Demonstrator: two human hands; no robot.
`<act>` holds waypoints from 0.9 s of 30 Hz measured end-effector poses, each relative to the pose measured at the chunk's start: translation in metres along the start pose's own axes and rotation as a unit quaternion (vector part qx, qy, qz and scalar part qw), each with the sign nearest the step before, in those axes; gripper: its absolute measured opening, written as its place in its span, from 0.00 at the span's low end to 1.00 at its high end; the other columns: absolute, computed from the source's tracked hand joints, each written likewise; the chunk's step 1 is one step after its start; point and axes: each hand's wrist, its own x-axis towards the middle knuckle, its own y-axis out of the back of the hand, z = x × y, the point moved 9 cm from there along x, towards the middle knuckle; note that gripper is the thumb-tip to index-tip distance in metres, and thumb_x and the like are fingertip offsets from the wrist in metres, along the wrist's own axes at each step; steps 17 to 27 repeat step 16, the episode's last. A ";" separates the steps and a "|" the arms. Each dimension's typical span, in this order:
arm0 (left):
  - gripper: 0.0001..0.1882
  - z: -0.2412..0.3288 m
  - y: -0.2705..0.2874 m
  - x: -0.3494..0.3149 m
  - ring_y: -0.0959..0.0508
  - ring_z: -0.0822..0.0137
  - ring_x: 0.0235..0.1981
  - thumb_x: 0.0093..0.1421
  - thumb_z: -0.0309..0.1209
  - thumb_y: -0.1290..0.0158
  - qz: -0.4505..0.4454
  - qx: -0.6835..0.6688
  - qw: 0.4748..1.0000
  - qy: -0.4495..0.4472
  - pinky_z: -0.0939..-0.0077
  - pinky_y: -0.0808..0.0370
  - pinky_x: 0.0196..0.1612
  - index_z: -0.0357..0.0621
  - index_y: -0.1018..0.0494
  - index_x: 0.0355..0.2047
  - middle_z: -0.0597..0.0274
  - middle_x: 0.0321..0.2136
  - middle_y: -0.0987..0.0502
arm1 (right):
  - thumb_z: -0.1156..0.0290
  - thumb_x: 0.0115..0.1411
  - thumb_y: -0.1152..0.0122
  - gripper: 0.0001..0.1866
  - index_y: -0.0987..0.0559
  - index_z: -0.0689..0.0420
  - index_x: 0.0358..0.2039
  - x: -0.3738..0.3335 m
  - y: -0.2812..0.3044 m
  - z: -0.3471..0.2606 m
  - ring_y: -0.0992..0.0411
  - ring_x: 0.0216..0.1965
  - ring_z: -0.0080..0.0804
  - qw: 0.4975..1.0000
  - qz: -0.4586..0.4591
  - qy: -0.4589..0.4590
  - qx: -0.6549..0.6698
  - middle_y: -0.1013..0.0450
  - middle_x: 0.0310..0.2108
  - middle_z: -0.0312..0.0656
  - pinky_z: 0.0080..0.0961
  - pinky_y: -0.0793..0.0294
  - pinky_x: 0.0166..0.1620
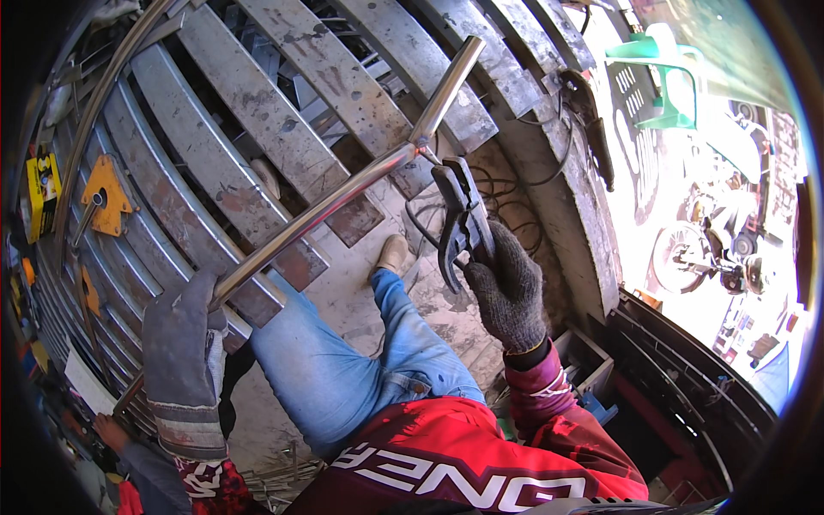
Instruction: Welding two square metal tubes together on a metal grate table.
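Note:
A shiny round steel tube (322, 206) lies slanting over the slatted metal bench, bending at a joint near its far end, where a small reddish glow shows. My left hand (182, 343), in a thick grey work glove, is closed around the tube's near end. In my right hand (508, 292), covered by a dark knit glove, is a black welding electrode holder (463, 215). From its jaws a short thin rod reaches to the joint; whether it touches I cannot tell.
Beneath the tube is a bench of steel slats (257, 129). On it sit an orange welding magnet (105, 197) and a yellow-black box (41, 196). Cables (506, 193) coil on the floor. Another person's hand (112, 433) is at lower left. Outside stand a green chair (669, 81) and a motorcycle (721, 253).

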 end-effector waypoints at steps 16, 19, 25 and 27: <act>0.25 0.000 0.000 -0.001 0.22 0.47 0.34 0.56 0.17 0.46 0.002 0.039 0.999 -0.034 0.56 0.25 0.38 0.40 0.28 0.55 0.46 0.32 0.23 | 0.76 0.59 0.33 0.27 0.27 0.64 0.60 -0.002 0.000 0.001 0.21 0.44 0.36 1.000 0.000 -0.026 -0.001 0.21 0.43 0.48 0.31 0.23 0.48; 0.25 0.000 0.000 -0.001 0.22 0.47 0.34 0.56 0.17 0.46 0.002 0.039 0.999 -0.034 0.56 0.25 0.38 0.40 0.28 0.55 0.46 0.32 0.23 | 0.76 0.59 0.33 0.27 0.27 0.64 0.60 -0.002 0.000 0.001 0.21 0.44 0.36 1.000 0.000 -0.026 -0.001 0.21 0.43 0.48 0.31 0.23 0.48; 0.25 0.000 0.000 -0.001 0.22 0.47 0.34 0.56 0.17 0.46 0.002 0.039 0.999 -0.034 0.56 0.25 0.38 0.40 0.28 0.55 0.46 0.32 0.23 | 0.76 0.59 0.33 0.27 0.27 0.64 0.60 -0.002 0.000 0.001 0.21 0.44 0.36 1.000 0.000 -0.026 -0.001 0.21 0.43 0.48 0.31 0.23 0.48; 0.25 0.000 0.000 -0.001 0.22 0.47 0.34 0.56 0.17 0.46 0.002 0.039 0.999 -0.034 0.56 0.25 0.38 0.40 0.28 0.55 0.46 0.32 0.23 | 0.76 0.59 0.33 0.27 0.27 0.64 0.60 -0.002 0.000 0.001 0.21 0.44 0.36 1.000 0.000 -0.026 -0.001 0.21 0.43 0.48 0.31 0.23 0.48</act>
